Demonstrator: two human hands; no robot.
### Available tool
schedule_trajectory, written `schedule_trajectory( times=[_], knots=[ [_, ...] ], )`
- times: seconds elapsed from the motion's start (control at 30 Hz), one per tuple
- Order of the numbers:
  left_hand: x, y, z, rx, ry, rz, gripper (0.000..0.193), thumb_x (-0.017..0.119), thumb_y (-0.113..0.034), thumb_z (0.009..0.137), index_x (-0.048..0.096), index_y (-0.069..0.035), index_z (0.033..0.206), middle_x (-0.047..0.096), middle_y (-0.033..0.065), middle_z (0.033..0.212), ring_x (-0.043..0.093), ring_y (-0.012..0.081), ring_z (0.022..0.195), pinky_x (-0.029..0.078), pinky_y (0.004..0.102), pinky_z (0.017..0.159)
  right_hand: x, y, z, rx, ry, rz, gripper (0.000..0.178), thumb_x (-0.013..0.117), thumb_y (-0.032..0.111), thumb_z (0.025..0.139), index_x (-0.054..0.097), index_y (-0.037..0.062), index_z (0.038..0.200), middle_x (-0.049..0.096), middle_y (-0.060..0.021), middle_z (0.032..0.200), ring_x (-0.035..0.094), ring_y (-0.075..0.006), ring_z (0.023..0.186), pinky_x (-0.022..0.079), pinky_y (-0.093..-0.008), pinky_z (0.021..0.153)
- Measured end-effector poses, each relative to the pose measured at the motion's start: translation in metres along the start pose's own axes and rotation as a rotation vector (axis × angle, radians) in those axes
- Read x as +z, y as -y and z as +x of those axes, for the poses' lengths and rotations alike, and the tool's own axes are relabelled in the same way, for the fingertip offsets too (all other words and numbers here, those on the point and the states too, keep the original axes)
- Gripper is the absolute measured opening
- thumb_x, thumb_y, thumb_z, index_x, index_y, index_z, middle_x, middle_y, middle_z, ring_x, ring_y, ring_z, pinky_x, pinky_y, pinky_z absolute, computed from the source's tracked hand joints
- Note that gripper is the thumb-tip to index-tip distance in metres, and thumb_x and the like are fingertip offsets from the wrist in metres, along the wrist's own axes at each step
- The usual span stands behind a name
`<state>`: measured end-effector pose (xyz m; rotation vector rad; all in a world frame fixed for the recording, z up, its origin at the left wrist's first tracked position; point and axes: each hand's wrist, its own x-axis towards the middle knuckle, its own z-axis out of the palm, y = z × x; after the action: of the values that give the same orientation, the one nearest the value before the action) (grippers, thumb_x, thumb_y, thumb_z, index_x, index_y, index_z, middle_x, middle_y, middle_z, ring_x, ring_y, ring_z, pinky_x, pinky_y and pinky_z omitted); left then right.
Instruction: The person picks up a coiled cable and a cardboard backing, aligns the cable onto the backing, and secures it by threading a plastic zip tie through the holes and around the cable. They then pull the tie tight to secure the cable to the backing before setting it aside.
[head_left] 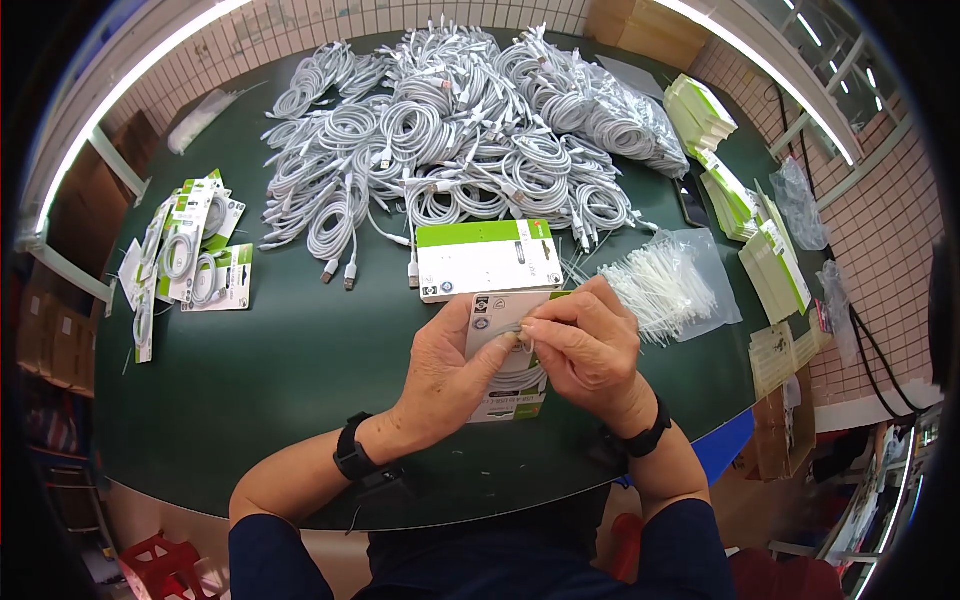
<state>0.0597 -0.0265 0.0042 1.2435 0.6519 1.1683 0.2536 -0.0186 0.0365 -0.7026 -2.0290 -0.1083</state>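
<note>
My left hand (440, 372) grips a white and green packaging card (484, 318) from its left side, with the thumb laid across it. A coiled light grey cable (520, 379) lies against the card's lower half. My right hand (592, 345) is closed in a pinch at the middle of the card, close to the left thumb tip; what is between its fingers is too small to make out. Just beyond both hands sits a stack of flat white and green cards (485, 268). To its right, many thin white cable ties (655, 290) spill from a clear plastic bag (712, 270).
A large heap of coiled grey cables (430, 135) covers the far side of the dark green table (260, 400). At left lie several carded cables (190, 245). More card stacks (735, 200) line the right edge, near a black phone (690, 203). A red stool (165, 568) stands below left.
</note>
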Motion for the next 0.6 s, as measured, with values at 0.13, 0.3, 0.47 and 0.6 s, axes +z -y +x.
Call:
schedule_trajectory(
  times=[0.13, 0.3, 0.47, 0.6],
  knots=[
    [-0.001, 0.0, 0.002, 0.026, 0.006, 0.08, 0.03, 0.064, -0.002, 0.097, 0.057, 0.003, 0.127, 0.068, 0.0123, 0.12, 0.065, 0.0148, 0.107, 0.055, 0.0311, 0.091, -0.006, -0.005, 0.003, 0.0, -0.008, 0.068, 0.027, 0.079, -0.006, 0.076, 0.073, 0.0069, 0.099, 0.07, -0.0052, 0.089, 0.057, -0.0186, 0.07, 0.047, -0.0289, 0.058],
    [0.004, -0.006, 0.001, 0.004, 0.03, -0.034, 0.027, 0.064, -0.002, 0.097, 0.058, 0.003, 0.123, 0.069, 0.0123, 0.116, 0.066, 0.015, 0.103, 0.055, 0.0309, 0.089, 0.0, -0.004, 0.005, 0.593, -0.532, 0.482, 0.011, 0.074, -0.001, 0.087, 0.071, 0.0017, 0.096, 0.071, -0.0067, 0.093, 0.06, -0.0124, 0.073, 0.049, -0.0251, 0.062],
    [0.001, -0.007, -0.009, -0.039, 0.176, 0.111, 0.027, 0.063, -0.001, 0.098, 0.056, 0.002, 0.124, 0.069, 0.0103, 0.114, 0.066, 0.0134, 0.103, 0.055, 0.0301, 0.091, -0.014, -0.03, -0.009, 1.203, 0.096, 1.087, 0.01, 0.074, 0.007, 0.092, 0.069, -0.0022, 0.094, 0.069, -0.0062, 0.093, 0.062, -0.0101, 0.076, 0.052, -0.0233, 0.067],
    [0.001, -0.012, -0.009, -0.025, 0.224, 0.209, 0.026, 0.063, 0.0, 0.099, 0.055, 0.001, 0.123, 0.068, 0.0087, 0.112, 0.066, 0.0117, 0.103, 0.056, 0.0291, 0.091, -0.011, -0.027, -0.016, 1.121, 0.322, 1.28, 0.018, 0.075, 0.016, 0.094, 0.07, -0.0015, 0.097, 0.07, -0.0025, 0.09, 0.064, -0.0063, 0.075, 0.052, -0.022, 0.068]
  ],
)
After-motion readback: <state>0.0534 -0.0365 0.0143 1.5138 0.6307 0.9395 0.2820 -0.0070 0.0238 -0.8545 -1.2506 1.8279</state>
